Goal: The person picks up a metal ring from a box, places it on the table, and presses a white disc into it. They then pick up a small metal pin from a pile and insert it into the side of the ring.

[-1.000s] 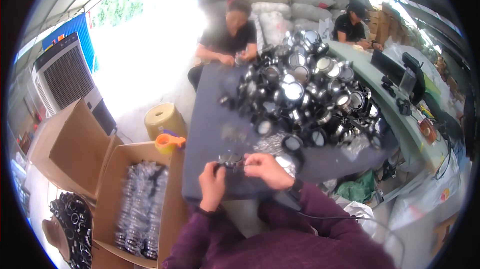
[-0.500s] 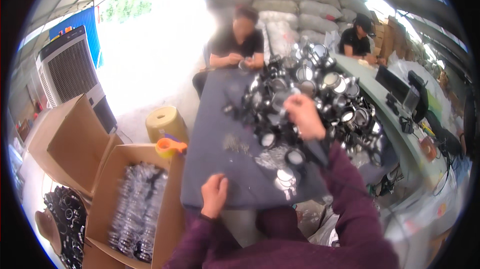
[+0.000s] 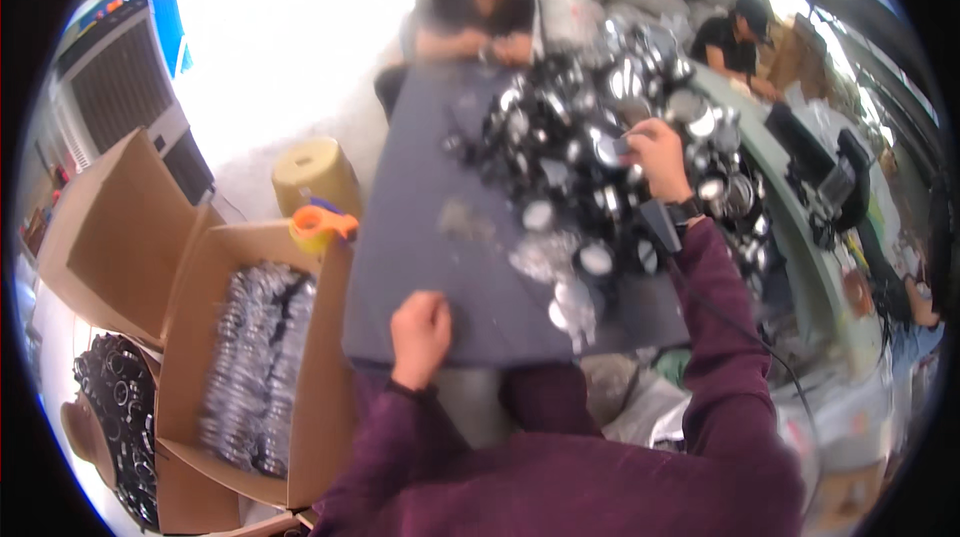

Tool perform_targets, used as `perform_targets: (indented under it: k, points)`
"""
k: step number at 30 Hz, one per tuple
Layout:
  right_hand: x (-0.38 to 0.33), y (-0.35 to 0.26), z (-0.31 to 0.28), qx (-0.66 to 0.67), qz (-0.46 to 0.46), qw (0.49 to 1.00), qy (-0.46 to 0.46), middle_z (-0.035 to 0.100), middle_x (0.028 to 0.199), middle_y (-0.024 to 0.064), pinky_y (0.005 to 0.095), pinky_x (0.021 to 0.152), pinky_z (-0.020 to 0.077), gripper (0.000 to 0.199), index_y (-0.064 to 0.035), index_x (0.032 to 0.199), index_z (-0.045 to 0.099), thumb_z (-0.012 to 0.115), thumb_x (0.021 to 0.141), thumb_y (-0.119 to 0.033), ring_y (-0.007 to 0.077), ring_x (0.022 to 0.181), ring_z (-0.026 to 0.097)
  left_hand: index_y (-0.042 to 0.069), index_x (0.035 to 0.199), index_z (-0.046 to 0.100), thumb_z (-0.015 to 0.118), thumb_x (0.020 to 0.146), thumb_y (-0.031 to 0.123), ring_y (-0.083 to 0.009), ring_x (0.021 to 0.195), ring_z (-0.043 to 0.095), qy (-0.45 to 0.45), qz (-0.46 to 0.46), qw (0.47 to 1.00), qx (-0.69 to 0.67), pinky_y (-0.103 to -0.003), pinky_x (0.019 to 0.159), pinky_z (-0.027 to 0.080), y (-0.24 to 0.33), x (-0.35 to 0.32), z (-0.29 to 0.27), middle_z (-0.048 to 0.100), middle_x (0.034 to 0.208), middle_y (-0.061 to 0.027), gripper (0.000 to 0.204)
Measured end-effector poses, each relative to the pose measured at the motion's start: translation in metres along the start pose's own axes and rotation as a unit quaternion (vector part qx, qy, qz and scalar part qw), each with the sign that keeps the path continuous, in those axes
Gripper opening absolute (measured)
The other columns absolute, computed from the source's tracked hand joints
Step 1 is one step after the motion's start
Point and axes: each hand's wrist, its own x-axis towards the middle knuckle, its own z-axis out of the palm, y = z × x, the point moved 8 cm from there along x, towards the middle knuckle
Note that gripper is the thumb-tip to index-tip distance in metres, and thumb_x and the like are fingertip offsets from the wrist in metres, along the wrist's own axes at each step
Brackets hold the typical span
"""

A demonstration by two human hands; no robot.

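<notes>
left hand: grip curled together, on table | right hand: at round silver piece, grip closure cannot tell

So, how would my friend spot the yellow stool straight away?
Find the grey table, then look just left of its edge. Beyond the open cardboard box stands a squat yellow stool; its drum-like body sets it apart from the smaller orange ring-shaped tool in front.

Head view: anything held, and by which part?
Left hand: nothing visible in it. Right hand: at a disc's right edge; too blurred to tell if gripped.
</notes>
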Motion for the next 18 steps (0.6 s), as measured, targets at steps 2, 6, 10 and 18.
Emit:
perform_targets:
  k: [2, 6, 10, 18]
  points:
    - [-0.046, 0.008, -0.008, 0.001, 0.079, 0.997, -0.010, 0.061, 0.074, 0.0053, 0.0269, 0.052, 0.0513, 0.007, -0.0034, 0.088, 0.058, 0.056, 0.082, -0.005, 0.0133, 0.062, 0.062, 0.003, 0.082, 0.061, 0.060, 0.079, 0.002, -0.0347, 0.068, 0.058, -0.006, 0.002, 1.000, -0.012, -0.040, 0.060, 0.046, 0.003, 0.000, 0.002, 0.058, 0.073, -0.0144, 0.003]
    - [-0.112, 0.025, -0.008, -0.030, 0.152, 0.984, -0.085, 0.060, 0.074, 0.0071, 0.0271, 0.050, 0.0494, 0.013, -0.0024, 0.087, 0.056, 0.045, 0.081, 0.003, 0.0142, 0.059, 0.061, -0.001, 0.087, 0.062, 0.060, 0.080, -0.001, -0.0245, 0.060, 0.058, -0.023, 0.030, 0.999, 0.023, -0.032, 0.058, 0.046, 0.008, -0.001, 0.009, 0.059, 0.073, -0.0123, 0.008]
    - [-0.148, 0.024, 0.001, -0.195, 0.135, 0.964, -0.117, 0.057, 0.068, 0.0023, 0.0256, 0.049, 0.0463, 0.014, 0.0007, 0.099, 0.058, 0.048, 0.090, -0.002, 0.0104, 0.056, 0.057, -0.001, 0.088, 0.062, 0.059, 0.079, -0.002, -0.0247, 0.059, 0.057, -0.021, 0.056, 0.997, 0.041, -0.032, 0.057, 0.046, 0.010, -0.006, 0.007, 0.058, 0.073, -0.0118, 0.009]
    - [-0.221, -0.002, 0.065, -0.502, -0.118, 0.805, -0.293, 0.063, 0.079, 0.0155, 0.0442, 0.065, 0.0511, 0.019, -0.0040, 0.083, 0.062, 0.069, 0.079, -0.021, 0.0333, 0.074, 0.065, 0.000, 0.087, 0.062, 0.059, 0.078, -0.002, -0.0259, 0.061, 0.057, -0.017, 0.061, 0.997, 0.049, -0.033, 0.059, 0.046, 0.014, -0.009, 0.005, 0.057, 0.072, -0.0117, 0.009]
